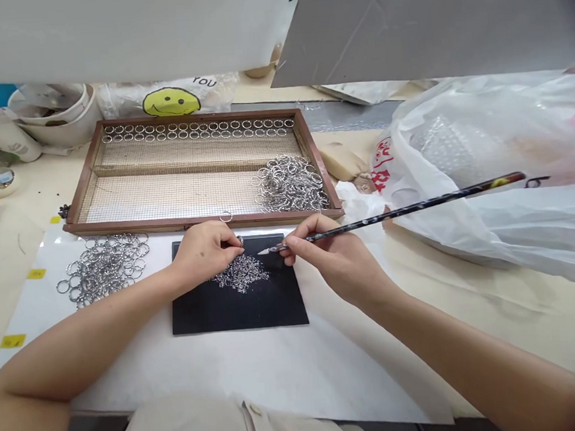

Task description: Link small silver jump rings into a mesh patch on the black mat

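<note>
My left hand [205,248] pinches a small metal ring [240,241] at the back edge of a black mat [235,309]. A heap of tiny sparkling stones [241,273] lies on the mat just below my fingers. In my right hand [327,252] is a long dark pencil-like tool [397,212], its pale tip pointing left toward the ring, a short gap away. A wooden tray with a mesh floor [166,195] stands behind the mat, with a row of rings [196,130] lined up along its far side and a pile of rings [289,183] in its right corner.
A loose pile of metal rings [103,266] lies on the white sheet left of the mat. Large white plastic bags [487,166] fill the right side. Bowls and cups [50,114] crowd the back left, beside a smiley-face bag [172,102].
</note>
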`<move>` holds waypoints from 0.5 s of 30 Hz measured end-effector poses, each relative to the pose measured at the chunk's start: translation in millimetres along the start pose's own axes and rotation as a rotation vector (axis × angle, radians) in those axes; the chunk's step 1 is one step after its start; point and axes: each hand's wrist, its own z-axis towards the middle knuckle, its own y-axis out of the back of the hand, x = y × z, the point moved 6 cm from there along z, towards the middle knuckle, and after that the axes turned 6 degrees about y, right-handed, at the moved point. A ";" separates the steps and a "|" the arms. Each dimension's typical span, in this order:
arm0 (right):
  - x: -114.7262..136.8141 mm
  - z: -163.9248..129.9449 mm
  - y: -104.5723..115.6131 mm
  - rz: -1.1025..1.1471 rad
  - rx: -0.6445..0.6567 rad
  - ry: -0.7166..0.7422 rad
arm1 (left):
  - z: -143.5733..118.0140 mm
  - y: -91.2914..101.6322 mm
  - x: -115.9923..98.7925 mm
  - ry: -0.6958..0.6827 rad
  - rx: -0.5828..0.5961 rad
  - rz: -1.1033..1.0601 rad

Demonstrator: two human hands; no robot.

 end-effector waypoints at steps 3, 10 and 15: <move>8.0 0.8 -4.0 -0.026 -0.059 0.145 | -0.2 -0.9 0.6 0.007 0.004 0.000; -1.8 -5.3 -15.5 0.048 -0.077 0.424 | -0.1 -3.2 1.6 -0.023 -0.011 0.016; -6.8 -4.4 -17.8 0.083 0.010 0.427 | 0.1 -5.0 1.6 -0.027 -0.015 0.052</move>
